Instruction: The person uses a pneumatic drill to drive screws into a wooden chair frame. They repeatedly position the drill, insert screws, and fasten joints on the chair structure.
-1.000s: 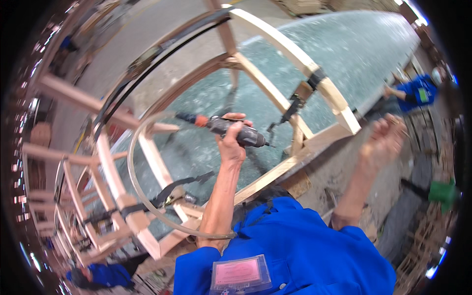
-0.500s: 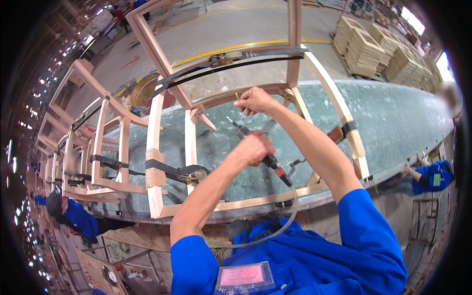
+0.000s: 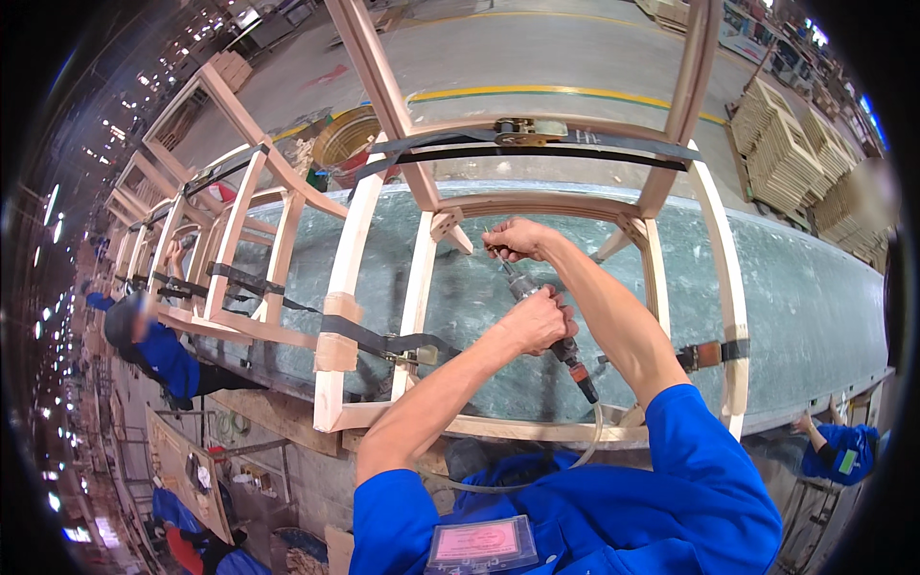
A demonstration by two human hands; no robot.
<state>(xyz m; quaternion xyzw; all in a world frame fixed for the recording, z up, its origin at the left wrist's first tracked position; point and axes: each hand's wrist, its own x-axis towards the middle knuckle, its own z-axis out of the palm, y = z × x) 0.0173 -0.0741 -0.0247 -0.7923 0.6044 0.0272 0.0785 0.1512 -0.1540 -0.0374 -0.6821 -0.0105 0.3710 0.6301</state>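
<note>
My left hand (image 3: 539, 321) is wrapped round the body of an air screwdriver (image 3: 523, 286), which slants up and away with its bit pointing far left. A pale hose (image 3: 596, 436) runs from its tail toward my body. Just beyond the bit, my right hand (image 3: 519, 240) is closed in a pinch on a small brass-coloured screw (image 3: 494, 249), partly hidden by the fingers. Screw and bit tip meet or nearly meet. Both hands are inside a wooden chair frame (image 3: 546, 203), near its curved rail and a corner block (image 3: 445, 225) with holes.
Ratchet straps (image 3: 522, 131) bind the frame, which stands on a long green-grey table (image 3: 815, 297). More chair frames (image 3: 235, 240) line up at left, beside a co-worker in blue (image 3: 168, 355). Another person (image 3: 843, 455) is at far right. Stacked wooden frames (image 3: 781, 144) stand beyond the table.
My right hand has brought the screw down to the driver's bit; before, they were apart. The driver has come up closer to it. The whole view has shifted.
</note>
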